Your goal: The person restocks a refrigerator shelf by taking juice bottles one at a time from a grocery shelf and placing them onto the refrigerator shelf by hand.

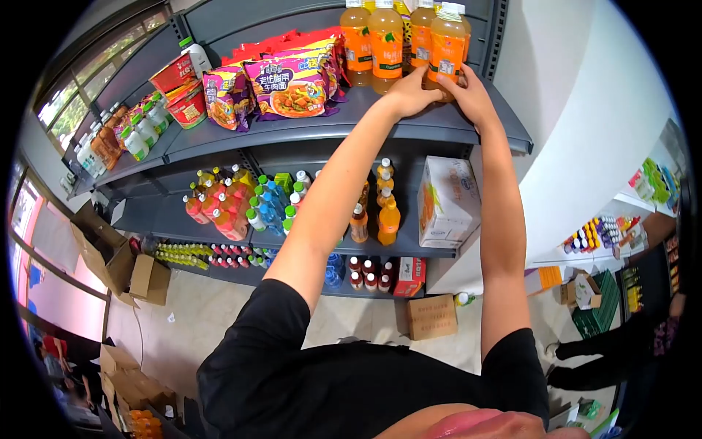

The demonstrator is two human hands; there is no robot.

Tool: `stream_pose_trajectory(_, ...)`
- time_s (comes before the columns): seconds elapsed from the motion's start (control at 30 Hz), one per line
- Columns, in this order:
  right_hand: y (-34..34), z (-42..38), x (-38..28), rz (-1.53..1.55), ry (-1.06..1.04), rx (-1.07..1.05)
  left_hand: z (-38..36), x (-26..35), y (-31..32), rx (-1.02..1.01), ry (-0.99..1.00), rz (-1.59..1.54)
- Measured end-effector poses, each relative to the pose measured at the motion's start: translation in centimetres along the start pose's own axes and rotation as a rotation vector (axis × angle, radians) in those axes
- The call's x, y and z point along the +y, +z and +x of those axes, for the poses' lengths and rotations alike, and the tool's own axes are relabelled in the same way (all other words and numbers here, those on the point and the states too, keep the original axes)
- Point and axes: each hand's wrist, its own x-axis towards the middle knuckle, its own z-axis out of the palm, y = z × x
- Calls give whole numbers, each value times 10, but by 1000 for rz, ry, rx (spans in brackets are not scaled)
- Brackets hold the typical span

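On the top shelf, a juice bottle with an orange label and white cap stands upright at the front of a group of similar bottles. My left hand holds its lower part from the left, while my right hand grips it from the right, thumbs close together in front. The bottle's base is partly hidden by my fingers. Left of the bottles lie purple instant noodle packs, apart from my hands.
Red noodle tubs and small bottles line the top shelf further left. Drinks and a white carton occupy the shelf below. A cardboard box rests on the floor. Another person's dark-clothed legs show at right.
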Motion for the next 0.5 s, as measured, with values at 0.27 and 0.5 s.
stream_pose_trajectory(0.27,-10,-17,-13,151,52,-54,-8,20,-7,22,-118,73)
stream_pose_trajectory(0.5,-13,-18,-15,32,83,-132,-16,29,-4,-166,51,-45)
